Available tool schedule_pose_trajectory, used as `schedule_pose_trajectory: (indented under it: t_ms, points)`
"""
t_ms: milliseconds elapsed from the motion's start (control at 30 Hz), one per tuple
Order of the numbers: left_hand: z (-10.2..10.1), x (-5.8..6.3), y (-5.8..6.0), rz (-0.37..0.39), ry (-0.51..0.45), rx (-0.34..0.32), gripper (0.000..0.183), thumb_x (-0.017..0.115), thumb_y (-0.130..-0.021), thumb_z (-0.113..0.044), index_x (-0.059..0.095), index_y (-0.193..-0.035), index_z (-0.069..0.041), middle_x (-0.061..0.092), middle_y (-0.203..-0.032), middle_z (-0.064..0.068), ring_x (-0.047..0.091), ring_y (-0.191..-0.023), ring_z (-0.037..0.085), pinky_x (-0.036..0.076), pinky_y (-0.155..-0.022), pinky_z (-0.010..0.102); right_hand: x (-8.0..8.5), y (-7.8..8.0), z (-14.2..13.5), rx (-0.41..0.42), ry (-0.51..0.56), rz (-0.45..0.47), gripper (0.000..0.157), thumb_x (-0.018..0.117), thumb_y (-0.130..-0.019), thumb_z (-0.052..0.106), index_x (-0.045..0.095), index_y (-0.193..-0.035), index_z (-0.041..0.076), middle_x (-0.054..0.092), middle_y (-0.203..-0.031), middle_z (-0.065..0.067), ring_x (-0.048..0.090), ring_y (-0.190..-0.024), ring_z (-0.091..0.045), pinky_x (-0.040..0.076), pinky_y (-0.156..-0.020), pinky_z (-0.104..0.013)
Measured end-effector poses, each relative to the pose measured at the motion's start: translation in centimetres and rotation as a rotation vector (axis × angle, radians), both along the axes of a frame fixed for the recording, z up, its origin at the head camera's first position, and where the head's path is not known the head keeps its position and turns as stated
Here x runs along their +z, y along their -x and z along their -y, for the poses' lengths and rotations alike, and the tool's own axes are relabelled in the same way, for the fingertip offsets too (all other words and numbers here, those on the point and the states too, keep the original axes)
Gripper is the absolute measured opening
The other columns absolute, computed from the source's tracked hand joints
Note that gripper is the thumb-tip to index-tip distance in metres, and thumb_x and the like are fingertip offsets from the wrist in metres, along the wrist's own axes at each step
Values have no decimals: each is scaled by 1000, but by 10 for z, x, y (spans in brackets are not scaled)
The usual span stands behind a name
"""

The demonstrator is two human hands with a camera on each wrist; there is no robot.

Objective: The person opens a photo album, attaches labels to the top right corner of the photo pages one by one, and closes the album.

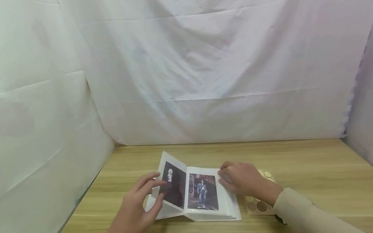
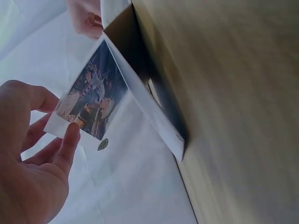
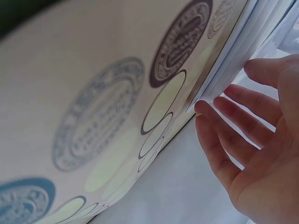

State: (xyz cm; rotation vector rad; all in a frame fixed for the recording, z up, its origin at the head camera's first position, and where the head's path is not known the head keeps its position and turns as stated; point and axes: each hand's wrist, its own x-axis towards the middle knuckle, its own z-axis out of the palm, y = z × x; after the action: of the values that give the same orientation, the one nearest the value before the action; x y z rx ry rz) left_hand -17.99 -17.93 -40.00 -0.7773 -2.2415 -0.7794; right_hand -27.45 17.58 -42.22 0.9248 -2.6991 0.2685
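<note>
A white photo album (image 1: pixel 229 213) lies spread on the table, with one page (image 1: pixel 162 165) raised at the left. My left hand (image 1: pixel 133 215) pinches the outer edge of that page. In the left wrist view the page's other side carries a photo (image 2: pixel 93 95) and a small oval sticker (image 2: pixel 103 144) near its corner. Pictured on the right-hand page is a standing person in a photo (image 1: pixel 201 192). My right hand (image 1: pixel 244 178) rests at the album's right edge; in the right wrist view its loosely bent fingers (image 3: pixel 229 135) touch the page edges.
A sheet of round stickers (image 1: pixel 252 210) lies right of the album, partly under my right forearm. Near that sleeve is a small black object (image 1: pixel 280 219), mostly hidden. White cloth (image 1: pixel 202 73) hangs behind and on both sides of the wooden table (image 1: pixel 316 178).
</note>
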Motion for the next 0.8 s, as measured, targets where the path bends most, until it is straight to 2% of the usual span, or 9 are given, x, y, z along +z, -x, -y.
schedule_pose_trajectory:
  t_ms: [133,200,267,333,433,500,600,800]
  points:
    - [8,-8,1,-33,20,13,34,86,-80,4,78,-109,-14,77,-120,1,76,-110,20,51,-103,9,0,0,0,-5,-7,-1,8,75,-100,26,80,-95,21,80,-120,-2,68,-75,-12,42,-50,-21]
    - [11,-11,1,-24,46,22,33,86,-79,4,78,-106,-14,78,-114,-1,76,-105,18,57,-93,13,0,0,0,-10,-10,2,9,75,-100,26,82,-101,20,80,-120,-2,70,-77,-13,43,-50,-22]
    - [14,-14,1,33,78,34,32,86,-81,3,78,-106,-14,79,-111,-3,74,-103,17,61,-84,19,1,-1,0,-17,-15,6,11,75,-100,27,83,-105,19,79,-121,-2,71,-79,-14,45,-51,-22]
    - [16,-15,1,124,116,42,31,86,-83,0,78,-109,-15,78,-112,-2,74,-99,17,62,-77,22,1,-1,-1,-26,-18,10,14,75,-100,27,83,-108,19,79,-122,-3,73,-81,-16,46,-52,-23]
    - [18,-18,2,280,170,40,28,83,-89,-5,78,-115,-15,78,-115,0,72,-96,16,62,-76,25,1,-2,-2,-32,-16,14,18,75,-100,27,84,-112,18,79,-123,-3,74,-83,-17,47,-53,-23]
    - [18,-19,3,352,200,26,26,82,-92,-7,78,-117,-14,77,-116,2,71,-94,14,62,-77,25,1,-2,-3,-28,-9,14,18,75,-100,27,84,-113,17,80,-123,-4,74,-83,-17,47,-53,-23]
    - [18,-20,6,397,222,-9,24,81,-93,-8,78,-117,-13,77,-115,3,70,-94,13,61,-77,25,1,-3,-3,-24,1,13,18,75,-100,26,84,-112,17,80,-122,-4,73,-82,-16,46,-53,-22]
    - [18,-20,9,433,230,-55,23,80,-94,-10,78,-117,-11,77,-114,4,70,-93,14,62,-76,27,1,-6,-5,-20,12,19,17,75,-100,26,84,-112,17,79,-122,-4,72,-79,-15,45,-52,-21]
